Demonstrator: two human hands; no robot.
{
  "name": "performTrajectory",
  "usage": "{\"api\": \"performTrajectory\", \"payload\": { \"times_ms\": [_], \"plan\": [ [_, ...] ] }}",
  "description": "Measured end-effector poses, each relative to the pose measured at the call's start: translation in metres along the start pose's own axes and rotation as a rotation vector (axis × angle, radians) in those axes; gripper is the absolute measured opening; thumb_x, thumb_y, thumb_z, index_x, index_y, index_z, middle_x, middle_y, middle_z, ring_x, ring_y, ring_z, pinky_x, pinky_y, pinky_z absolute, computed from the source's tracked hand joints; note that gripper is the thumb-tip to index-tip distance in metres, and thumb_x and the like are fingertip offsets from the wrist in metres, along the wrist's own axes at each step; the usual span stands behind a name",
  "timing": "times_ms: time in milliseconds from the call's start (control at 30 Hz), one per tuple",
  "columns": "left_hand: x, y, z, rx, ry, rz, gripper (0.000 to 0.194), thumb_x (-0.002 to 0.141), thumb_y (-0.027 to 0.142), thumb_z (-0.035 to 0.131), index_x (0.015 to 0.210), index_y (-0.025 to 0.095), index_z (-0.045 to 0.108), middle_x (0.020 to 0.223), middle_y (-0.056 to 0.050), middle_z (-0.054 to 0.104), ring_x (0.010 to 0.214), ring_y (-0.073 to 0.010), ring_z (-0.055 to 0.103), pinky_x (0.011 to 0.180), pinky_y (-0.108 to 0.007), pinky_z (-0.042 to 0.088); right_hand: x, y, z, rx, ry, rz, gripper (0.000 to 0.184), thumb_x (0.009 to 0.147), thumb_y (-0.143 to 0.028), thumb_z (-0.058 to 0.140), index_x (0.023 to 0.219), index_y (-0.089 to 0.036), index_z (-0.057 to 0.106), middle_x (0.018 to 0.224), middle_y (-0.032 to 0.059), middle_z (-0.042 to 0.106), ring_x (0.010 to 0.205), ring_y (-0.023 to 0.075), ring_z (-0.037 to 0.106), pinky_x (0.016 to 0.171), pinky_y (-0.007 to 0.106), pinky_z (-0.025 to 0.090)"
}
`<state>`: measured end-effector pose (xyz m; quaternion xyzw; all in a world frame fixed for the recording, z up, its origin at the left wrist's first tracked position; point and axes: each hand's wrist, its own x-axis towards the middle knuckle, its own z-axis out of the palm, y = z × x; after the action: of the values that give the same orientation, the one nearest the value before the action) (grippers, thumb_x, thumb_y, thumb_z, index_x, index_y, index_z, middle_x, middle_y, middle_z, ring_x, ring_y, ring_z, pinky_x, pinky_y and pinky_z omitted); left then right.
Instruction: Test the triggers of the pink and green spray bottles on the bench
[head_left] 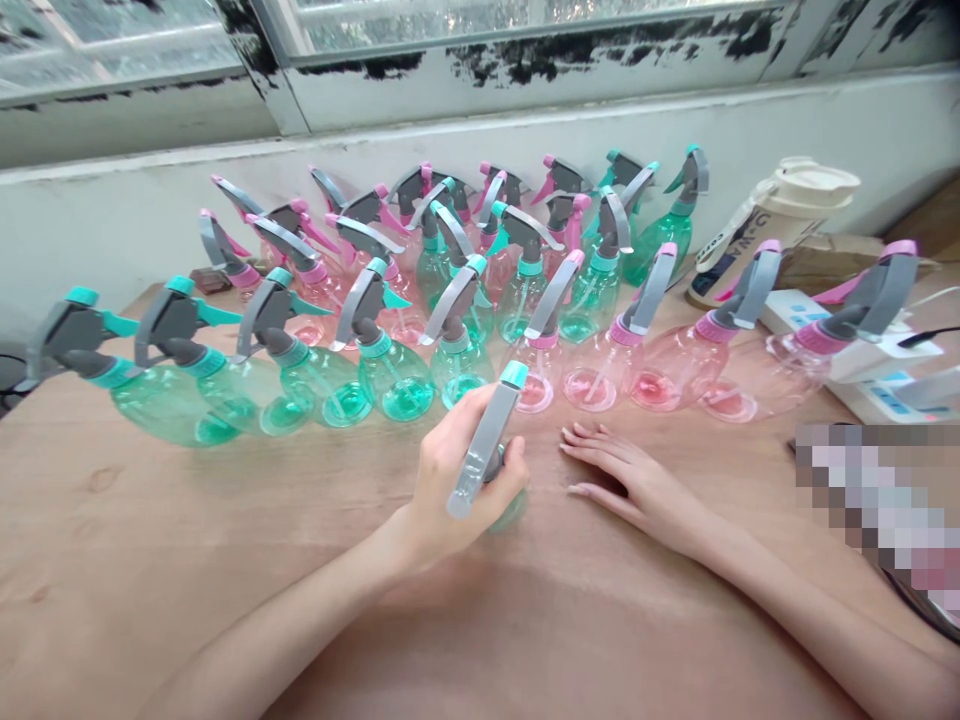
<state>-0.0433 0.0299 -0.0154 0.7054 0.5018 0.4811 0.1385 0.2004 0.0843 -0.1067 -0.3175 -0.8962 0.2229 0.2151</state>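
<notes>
My left hand (446,480) is wrapped round the neck of a green spray bottle (484,440) with a grey trigger head and a teal nozzle. Most of that bottle's body is hidden beneath the hand and the head. To its right my right hand (630,475) rests on the table, fingers stretched out, holding nothing. Just beyond both hands stands a front row of spray bottles: several green bottles (397,385) on the left and several pink bottles (600,370) on the right.
More green and pink spray bottles (525,290) crowd behind the front row, near the white wall (112,220). A cream tumbler (780,215) stands at the back right. White power strips (862,350) with cables lie on the right. A blurred-out item (877,520) lies at the right edge of the wooden table (187,540).
</notes>
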Motion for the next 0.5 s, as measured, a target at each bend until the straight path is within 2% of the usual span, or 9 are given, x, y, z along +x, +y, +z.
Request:
{"api": "performTrajectory", "payload": {
  "times_ms": [233, 500],
  "plan": [
    [0.0, 0.0012, -0.0013, 0.025, -0.012, 0.0, 0.04, 0.087, 0.013, 0.054, 0.126, 0.021, 0.055, 0.119, -0.009, 0.068, 0.099, -0.0209, 0.07, 0.091, -0.037, 0.059, -0.0003, 0.0, 0.0003, -0.006, 0.004, 0.005, 0.046, 0.096, -0.036, 0.057, 0.141, -0.027, 0.053, 0.147, 0.0073, 0.054, 0.139, 0.0277, 0.045, 0.118, 0.055, 0.033],
    [-0.0016, -0.001, 0.0002, -0.034, -0.011, 0.0, 0.041, 0.089, 0.013, 0.054, 0.129, 0.023, 0.053, 0.125, -0.009, 0.065, 0.115, -0.0236, 0.065, 0.095, -0.038, 0.059, 0.0002, -0.0002, -0.0004, -0.031, -0.024, 0.005, 0.045, 0.097, -0.037, 0.055, 0.14, -0.022, 0.053, 0.148, 0.009, 0.052, 0.14, 0.027, 0.044, 0.118, 0.055, 0.032]
  ]
}}
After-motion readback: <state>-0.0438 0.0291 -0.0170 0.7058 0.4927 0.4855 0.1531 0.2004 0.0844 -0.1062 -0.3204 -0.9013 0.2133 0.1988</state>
